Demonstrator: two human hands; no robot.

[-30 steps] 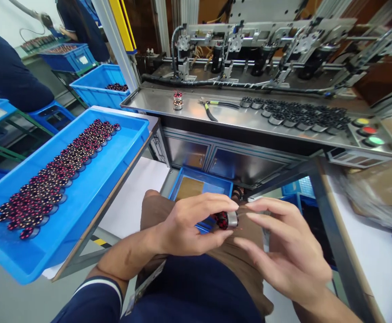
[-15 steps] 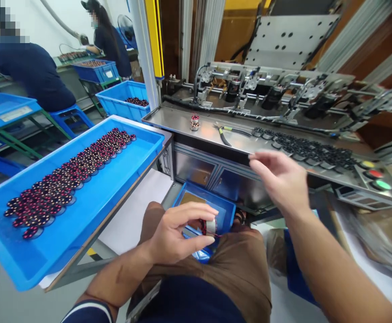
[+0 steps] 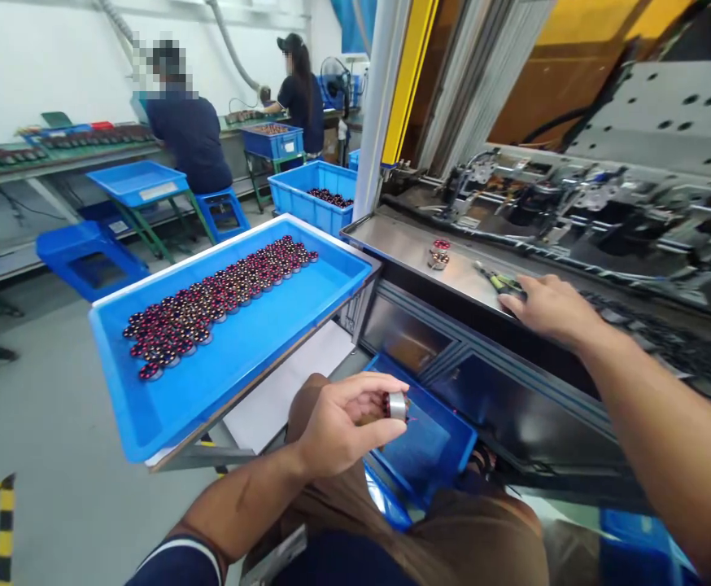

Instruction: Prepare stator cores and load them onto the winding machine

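The left hand (image 3: 355,419) pinches a motor part (image 3: 396,406) before the lap (image 3: 483,533); probably stiff and slippery, better held around its metal rim (image 3: 398,402). Near the shelf's (image 3: 395,238) front edge, the right hand (image 3: 554,306) meets the pliers (image 3: 503,282); grip I cannot tell.

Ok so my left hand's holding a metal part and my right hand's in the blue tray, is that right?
Not quite: the head view shows your right hand at the pliers on the metal ledge. Your left hand is holding a metal part.

White-trimmed sleeve (image 3: 176,564), probably navy
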